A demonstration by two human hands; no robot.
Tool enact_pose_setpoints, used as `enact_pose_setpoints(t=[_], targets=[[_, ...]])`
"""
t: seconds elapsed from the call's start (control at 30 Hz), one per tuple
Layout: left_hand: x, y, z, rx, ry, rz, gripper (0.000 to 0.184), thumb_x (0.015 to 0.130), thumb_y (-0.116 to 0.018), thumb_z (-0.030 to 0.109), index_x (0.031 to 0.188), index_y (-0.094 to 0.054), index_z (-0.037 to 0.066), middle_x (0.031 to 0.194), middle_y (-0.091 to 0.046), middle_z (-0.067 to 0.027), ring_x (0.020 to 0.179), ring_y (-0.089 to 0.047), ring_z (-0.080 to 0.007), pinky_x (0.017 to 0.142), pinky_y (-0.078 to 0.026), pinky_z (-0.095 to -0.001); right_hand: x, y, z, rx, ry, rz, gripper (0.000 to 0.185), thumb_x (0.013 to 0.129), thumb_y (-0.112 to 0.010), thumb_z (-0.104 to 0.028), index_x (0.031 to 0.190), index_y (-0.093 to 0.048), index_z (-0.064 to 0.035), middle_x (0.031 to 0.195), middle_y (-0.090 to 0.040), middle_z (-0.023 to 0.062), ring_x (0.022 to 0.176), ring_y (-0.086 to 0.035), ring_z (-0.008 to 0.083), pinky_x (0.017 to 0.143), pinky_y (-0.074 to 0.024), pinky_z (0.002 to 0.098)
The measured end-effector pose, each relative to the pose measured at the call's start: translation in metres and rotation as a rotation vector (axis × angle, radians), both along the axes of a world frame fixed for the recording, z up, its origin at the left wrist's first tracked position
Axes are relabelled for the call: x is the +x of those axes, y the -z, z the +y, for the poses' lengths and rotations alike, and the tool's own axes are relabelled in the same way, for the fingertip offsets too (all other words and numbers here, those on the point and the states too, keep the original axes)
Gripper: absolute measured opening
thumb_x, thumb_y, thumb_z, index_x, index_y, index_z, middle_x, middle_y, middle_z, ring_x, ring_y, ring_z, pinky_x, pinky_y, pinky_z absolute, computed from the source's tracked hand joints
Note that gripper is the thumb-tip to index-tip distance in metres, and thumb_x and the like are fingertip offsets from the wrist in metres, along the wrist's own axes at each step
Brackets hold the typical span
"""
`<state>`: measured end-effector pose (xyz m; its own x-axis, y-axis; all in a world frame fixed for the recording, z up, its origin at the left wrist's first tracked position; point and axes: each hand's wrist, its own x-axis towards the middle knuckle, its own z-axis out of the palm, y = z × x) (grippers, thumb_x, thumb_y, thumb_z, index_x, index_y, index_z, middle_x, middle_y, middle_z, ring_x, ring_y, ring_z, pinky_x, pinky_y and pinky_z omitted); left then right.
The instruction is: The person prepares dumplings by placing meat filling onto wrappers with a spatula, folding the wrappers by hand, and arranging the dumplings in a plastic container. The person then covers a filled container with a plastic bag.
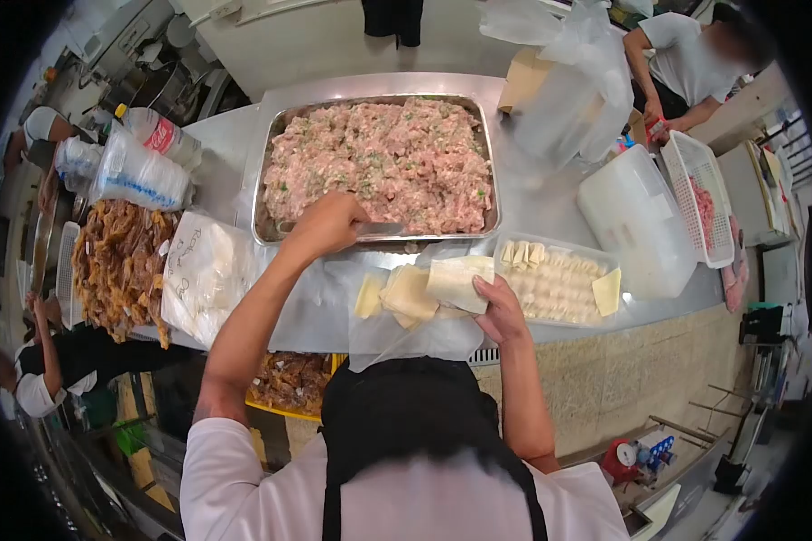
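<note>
My left hand [327,223] is closed round a flat metal spreader [381,229], at the near edge of the ground meat mix [379,162]. This pink meat with green flecks fills a steel tray [496,203]. My right hand [502,311] grips a pale square dough wrapper [460,283] by its right side. Beneath and left of it, more dough wrappers [404,296] lie on a clear plastic sheet [374,343]. Just right of my right hand, a clear container [559,317] holds rows of folded dumplings, with a loose wrapper on its right end.
Browned meat pieces [122,261], a white plastic bag [206,270], stacked plastic cups [140,171] and a cola bottle [162,135] stand on the left. To the right are a translucent bin [636,221] and a white basket [699,203]. A co-worker [686,54] is at the upper right.
</note>
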<state>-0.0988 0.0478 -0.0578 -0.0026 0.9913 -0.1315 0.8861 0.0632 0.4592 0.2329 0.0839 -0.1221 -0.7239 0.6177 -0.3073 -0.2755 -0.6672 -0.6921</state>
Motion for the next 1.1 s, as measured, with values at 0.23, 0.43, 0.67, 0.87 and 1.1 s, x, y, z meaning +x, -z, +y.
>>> enact_pose_setpoints(t=[0.23,0.43,0.67,0.87,1.1], targets=[[-0.017,-0.013,-0.031,-0.122,-0.245,-0.646,0.024,0.084,-0.066,-0.002,0.106,-0.075,-0.001,0.073,-0.068,-0.0071,0.061,-0.063,-0.0139,0.053,-0.049,-0.0305,-0.012,-0.007,0.013,0.045,0.159,0.128,0.046,0.099,-0.055,-0.01,0.141,-0.043,0.0052,0.137,-0.057,0.0182,0.126,-0.058,0.0294,0.108,-0.0466,0.044],[0.019,-0.026,-0.059,0.094,-0.233,-0.897,0.022,0.09,-0.065,-0.004,0.109,-0.074,-0.003,0.087,-0.066,-0.0045,0.061,-0.059,-0.0095,0.052,-0.045,-0.0235,-0.041,0.0,0.021,-0.262,0.225,0.455,0.049,0.104,-0.049,-0.02,0.145,-0.038,0.0046,0.144,-0.051,0.0197,0.134,-0.05,0.0342,0.115,-0.0395,0.048],[0.068,0.02,-0.077,0.276,-0.098,-0.167,0.034,0.078,-0.069,-0.011,0.106,-0.077,0.006,0.089,-0.066,-0.0112,0.076,-0.065,-0.0236,0.067,-0.052,-0.0325,-0.071,-0.012,0.021,-0.425,0.337,0.267,0.046,0.108,-0.04,-0.026,0.144,-0.04,0.0034,0.145,-0.05,0.0184,0.134,-0.049,0.0332,0.115,-0.0391,0.0487],[0.083,-0.028,-0.08,0.42,-0.136,-0.302,0.04,0.076,-0.065,-0.013,0.112,-0.074,0.004,0.09,-0.065,-0.0139,0.077,-0.065,-0.0302,0.069,-0.052,-0.0352,-0.076,-0.007,0.015,-0.352,0.48,0.183,0.044,0.108,-0.038,-0.025,0.142,-0.042,0.0039,0.14,-0.054,0.0179,0.129,-0.052,0.0318,0.112,-0.0419,0.0478],[0.028,-0.016,-0.071,0.223,-0.096,-0.033,0.046,0.069,-0.059,-0.013,0.107,-0.076,0.007,0.095,-0.068,-0.0166,0.088,-0.068,-0.0347,0.074,-0.054,-0.0429,-0.045,0.007,0.029,-0.192,0.531,0.328,0.047,0.109,-0.035,-0.025,0.144,-0.04,0.0057,0.143,-0.051,0.019,0.131,-0.052,0.0301,0.116,-0.0383,0.0469]])
